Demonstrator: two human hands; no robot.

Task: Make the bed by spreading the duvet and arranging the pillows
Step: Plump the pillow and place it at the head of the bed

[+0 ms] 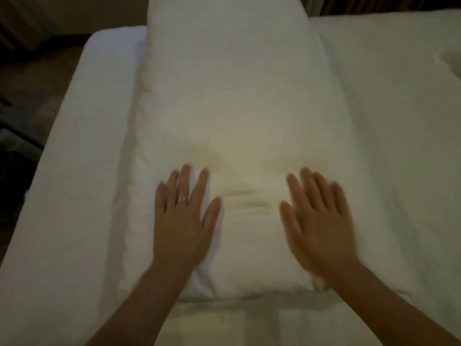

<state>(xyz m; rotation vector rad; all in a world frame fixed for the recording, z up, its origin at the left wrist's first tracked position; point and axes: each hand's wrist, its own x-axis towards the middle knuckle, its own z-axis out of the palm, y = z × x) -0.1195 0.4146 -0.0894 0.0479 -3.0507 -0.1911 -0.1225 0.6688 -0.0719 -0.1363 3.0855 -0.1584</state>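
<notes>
Fingers [185, 181] straight and spread, grasping nothing, the left hand [180, 221] and right hand [320, 228] press flat on the white pillow's [237, 108] near end, apparently smoothing it lengthwise upon the bed [82, 158].

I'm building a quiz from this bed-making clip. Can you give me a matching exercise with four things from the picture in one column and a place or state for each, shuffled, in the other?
Things:
1. left hand
2. right hand
3. pillow
4. ring

Places or states:
A. lies lengthwise on the white bed, under both hands
B. on a finger of the left hand
C. flat on the pillow's near left part, fingers spread
D. flat on the pillow's near right part, blurred

Pairs: 1-C, 2-D, 3-A, 4-B
</notes>
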